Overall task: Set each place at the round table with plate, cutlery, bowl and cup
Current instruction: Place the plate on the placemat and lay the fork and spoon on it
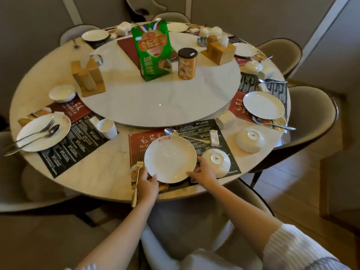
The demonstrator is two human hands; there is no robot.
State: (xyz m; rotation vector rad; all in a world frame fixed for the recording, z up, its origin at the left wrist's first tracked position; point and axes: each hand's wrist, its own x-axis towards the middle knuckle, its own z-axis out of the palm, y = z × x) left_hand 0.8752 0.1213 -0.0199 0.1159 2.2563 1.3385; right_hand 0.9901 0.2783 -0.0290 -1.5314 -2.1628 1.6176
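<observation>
Both hands, the left hand point(147, 181) and right hand point(204, 173), hold the plate point(171, 158) by its edges on the near placemat point(140, 139) (fork point(137, 172) just beside), so slide it gently to the middle.

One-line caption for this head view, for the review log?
Both hands, left and right, hold a white plate on the nearest placemat, beside an upturned bowl.

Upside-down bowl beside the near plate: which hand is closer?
Right. The right hand holds the plate's right rim, just left of the upside-down bowl. The left hand grips the plate's left rim near the fork, with the plate between it and the bowl.
</observation>
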